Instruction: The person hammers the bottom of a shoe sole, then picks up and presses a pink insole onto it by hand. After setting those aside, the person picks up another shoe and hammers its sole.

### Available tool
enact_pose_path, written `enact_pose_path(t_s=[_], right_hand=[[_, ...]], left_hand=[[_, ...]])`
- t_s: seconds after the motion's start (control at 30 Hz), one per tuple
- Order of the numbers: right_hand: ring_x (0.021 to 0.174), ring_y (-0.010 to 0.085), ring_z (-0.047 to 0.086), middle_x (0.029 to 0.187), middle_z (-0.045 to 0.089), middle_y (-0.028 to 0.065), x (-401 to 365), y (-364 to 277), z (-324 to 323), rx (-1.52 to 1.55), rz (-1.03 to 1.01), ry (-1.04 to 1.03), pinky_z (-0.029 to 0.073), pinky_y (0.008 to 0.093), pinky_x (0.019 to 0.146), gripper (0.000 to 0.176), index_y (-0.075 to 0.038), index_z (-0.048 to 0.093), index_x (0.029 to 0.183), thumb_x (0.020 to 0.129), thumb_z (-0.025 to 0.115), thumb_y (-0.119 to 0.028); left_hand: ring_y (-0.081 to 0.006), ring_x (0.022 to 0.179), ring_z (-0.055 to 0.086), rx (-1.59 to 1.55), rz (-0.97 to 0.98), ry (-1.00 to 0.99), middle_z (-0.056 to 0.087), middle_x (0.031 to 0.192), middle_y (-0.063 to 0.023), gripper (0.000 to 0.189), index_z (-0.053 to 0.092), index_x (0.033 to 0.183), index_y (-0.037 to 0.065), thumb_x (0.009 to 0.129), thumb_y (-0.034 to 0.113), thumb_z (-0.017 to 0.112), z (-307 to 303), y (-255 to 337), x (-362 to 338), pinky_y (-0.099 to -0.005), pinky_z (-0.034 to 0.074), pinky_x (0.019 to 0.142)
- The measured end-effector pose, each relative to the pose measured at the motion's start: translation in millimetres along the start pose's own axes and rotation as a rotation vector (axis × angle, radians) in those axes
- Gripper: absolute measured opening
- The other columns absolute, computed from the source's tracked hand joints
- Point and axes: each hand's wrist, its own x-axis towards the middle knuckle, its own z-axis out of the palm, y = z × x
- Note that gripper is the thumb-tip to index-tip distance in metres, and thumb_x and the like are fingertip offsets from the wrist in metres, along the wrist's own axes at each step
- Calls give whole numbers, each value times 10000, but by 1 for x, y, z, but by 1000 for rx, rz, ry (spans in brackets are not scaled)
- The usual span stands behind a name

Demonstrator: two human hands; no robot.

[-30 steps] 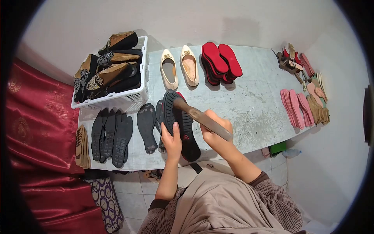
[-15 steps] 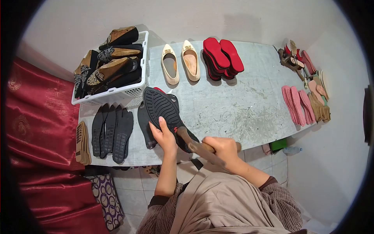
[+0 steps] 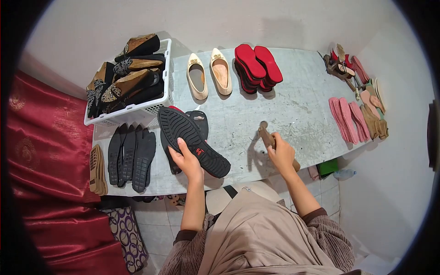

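My left hand [image 3: 188, 164] grips a black shoe sole [image 3: 183, 130], its ridged underside and a small red mark turned up toward me. A thin red edge shows along its far end. Beneath and beside it lie other dark soles [image 3: 200, 120] on the table, partly covered. My right hand [image 3: 282, 153] is wrapped round a hammer [image 3: 264, 133], holding it above the table to the right of the sole. The hammer's head points away from me, apart from the sole.
A white basket [image 3: 158, 104] of shoes stands at the back left. Black soles [image 3: 142, 158] and tan soles [image 3: 97, 169] lie at left. Cream shoes [image 3: 221, 73] and red-topped soles [image 3: 250, 62] sit at the back. Pink insoles [image 3: 343, 120] and tools [image 3: 337, 68] are at right.
The hammer has moved away from the sole, up and to the right, with my right hand. The sole in my left hand has shifted slightly left and its underside shows more fully.
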Motion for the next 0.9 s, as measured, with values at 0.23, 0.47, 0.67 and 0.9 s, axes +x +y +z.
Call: enact_pose_path(t_s=[0.23,0.47,0.67,0.9], right_hand=[[640,315,588,741,591,104,5,53,46,-230,-130,168,446,419,540,228,-91,507,934,834,588,-279],[772,304,547,819,549,99,-4,58,77,-224,-292,90,430,419,620,303,-76,499,958,745,677,-199],[954,272,520,1034,547,104,-8,19,50,7,-380,125,408,411,791,442,-110,517,1123,726,686,-209],[1033,152,488,1156,545,-52,-30,-37,33,62,-1037,200,339,388,966,438,-299,606,1133,707,659,-212]], left_hand=[[-180,874,588,31,-16,-34,536,1094,-133,320,409,1199,-22,962,192,440,1,-3,-2,-284,543,706],[-170,858,588,-9,-55,-39,551,1072,-119,300,428,1178,-26,962,182,441,1,-10,-1,-279,538,683],[-168,842,591,29,-36,12,554,1062,-118,294,430,1175,-19,962,183,439,-1,-13,1,-284,541,676],[-194,828,607,-71,-143,11,557,1051,-123,297,433,1161,-9,961,209,439,15,-3,-10,-280,547,657]])
